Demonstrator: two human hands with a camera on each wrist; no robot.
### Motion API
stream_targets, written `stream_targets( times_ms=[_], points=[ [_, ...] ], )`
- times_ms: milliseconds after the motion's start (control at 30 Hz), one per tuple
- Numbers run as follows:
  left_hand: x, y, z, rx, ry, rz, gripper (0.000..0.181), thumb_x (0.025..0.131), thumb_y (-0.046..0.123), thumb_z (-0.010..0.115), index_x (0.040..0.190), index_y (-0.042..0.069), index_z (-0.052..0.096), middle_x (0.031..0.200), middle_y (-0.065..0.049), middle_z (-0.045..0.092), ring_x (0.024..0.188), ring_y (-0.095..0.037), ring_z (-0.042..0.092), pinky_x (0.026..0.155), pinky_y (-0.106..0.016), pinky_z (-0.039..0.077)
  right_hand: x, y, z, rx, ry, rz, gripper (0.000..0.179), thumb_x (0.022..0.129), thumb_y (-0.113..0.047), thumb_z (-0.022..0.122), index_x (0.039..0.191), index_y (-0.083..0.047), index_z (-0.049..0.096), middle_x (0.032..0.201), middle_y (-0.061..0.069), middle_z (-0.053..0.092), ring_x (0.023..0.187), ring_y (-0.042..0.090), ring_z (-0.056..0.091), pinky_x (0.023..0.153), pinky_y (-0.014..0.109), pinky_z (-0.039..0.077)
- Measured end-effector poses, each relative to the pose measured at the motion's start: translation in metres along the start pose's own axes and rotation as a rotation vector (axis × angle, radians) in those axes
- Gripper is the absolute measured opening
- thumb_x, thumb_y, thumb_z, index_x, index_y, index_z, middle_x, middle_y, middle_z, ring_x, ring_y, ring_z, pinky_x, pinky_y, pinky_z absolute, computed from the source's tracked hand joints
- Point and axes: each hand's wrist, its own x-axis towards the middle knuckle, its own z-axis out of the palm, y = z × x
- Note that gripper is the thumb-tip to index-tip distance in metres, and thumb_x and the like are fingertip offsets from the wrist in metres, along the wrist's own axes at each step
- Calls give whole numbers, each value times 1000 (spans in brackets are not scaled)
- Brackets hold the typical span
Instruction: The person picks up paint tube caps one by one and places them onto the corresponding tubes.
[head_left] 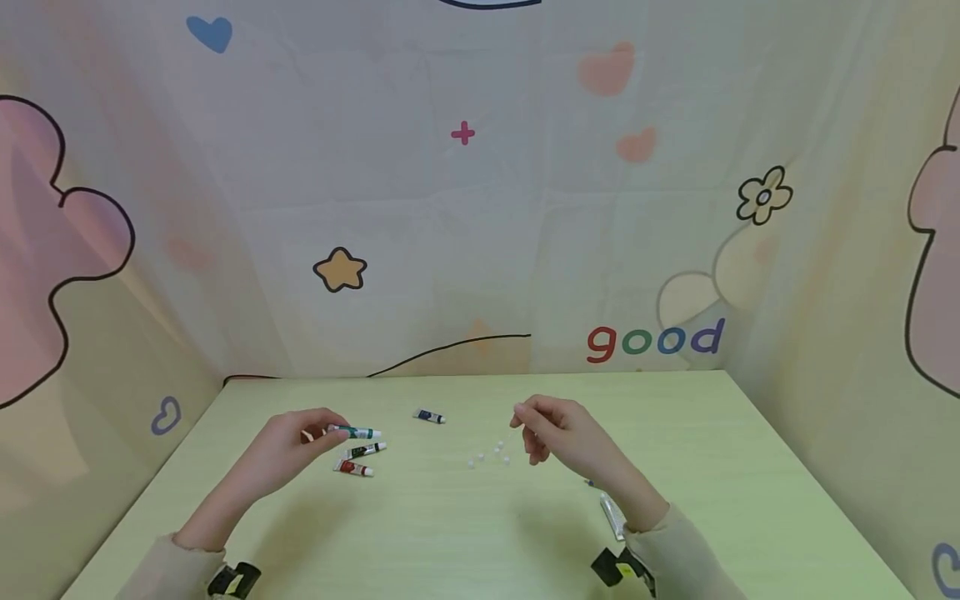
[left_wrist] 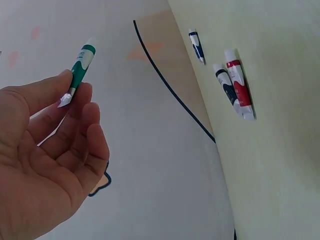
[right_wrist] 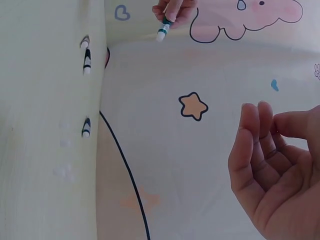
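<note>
My left hand pinches a green-and-white paint tube by its flat end between thumb and forefinger, its white cap pointing up and away. Below that hand in the head view lie a black-labelled paint tube and a red one, side by side on the table. Farther back is a dark blue paint tube. My right hand is raised over the table's right half, its fingers loosely bent and the thumb tip by the fingertips, with nothing visible in it. Several small white pieces lie to its left.
A whitish tube lies on the table, partly under the right forearm. A small dark-tipped thing shows beside that wrist. Printed cloth walls stand around the back and sides of the table.
</note>
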Motion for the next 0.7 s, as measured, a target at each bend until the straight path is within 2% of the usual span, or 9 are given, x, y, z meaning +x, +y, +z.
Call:
stream_targets(
  times_ms=[100, 167, 267, 333, 400, 500, 700],
  points=[
    [1, -9, -3, 8, -3, -9, 18, 97, 29, 69, 104, 13, 73, 82, 4, 64, 77, -17, 57, 60, -29, 45, -3, 3, -7, -10, 24, 10, 29, 106, -29, 54, 105, -3, 66, 73, 8, 60, 65, 27, 62, 66, 35, 58],
    [0, -14, -3, 11, -14, -15, 17, 97, 28, 70, 104, 12, 73, 84, 3, 64, 79, -17, 58, 62, -30, 47, -5, 4, -11, -22, 43, 19, 28, 106, -30, 54, 106, -4, 66, 74, 9, 60, 65, 25, 63, 56, 30, 54],
    [-1, -19, -3, 11, -34, -28, 18, 97, 28, 69, 104, 12, 73, 85, 3, 64, 81, -17, 58, 64, -31, 48, -8, 6, -18, -38, 73, 33, 27, 105, -30, 56, 107, -4, 65, 75, 11, 60, 66, 26, 63, 52, 26, 50],
    [-2, -23, -2, 15, -43, -32, 19, 97, 29, 69, 104, 12, 73, 86, 3, 64, 82, -16, 59, 65, -31, 48, -9, 8, -21, -52, 88, 38, 26, 105, -29, 56, 107, -5, 65, 76, 11, 60, 67, 26, 62, 52, 26, 50],
    [-2, -27, -1, 17, -46, -36, 18, 97, 29, 69, 103, 12, 73, 85, 3, 64, 82, -16, 58, 65, -31, 47, -9, 9, -24, -63, 99, 46, 25, 105, -28, 57, 108, -4, 65, 77, 12, 60, 67, 26, 61, 59, 27, 54],
    [-4, -34, 2, 15, -52, -48, 16, 97, 26, 69, 102, 12, 73, 85, 1, 64, 81, -16, 58, 64, -30, 47, -10, 12, -28, -70, 108, 58, 25, 105, -27, 57, 108, -4, 65, 77, 14, 60, 68, 29, 61, 61, 28, 54],
    [-7, -42, 9, -1, -86, -63, 17, 97, 27, 70, 102, 11, 73, 85, 1, 64, 80, -15, 57, 63, -29, 46, -9, 19, -33, -110, 117, 62, 24, 105, -26, 57, 108, -4, 65, 78, 13, 62, 71, 35, 61, 57, 27, 51]
  ],
)
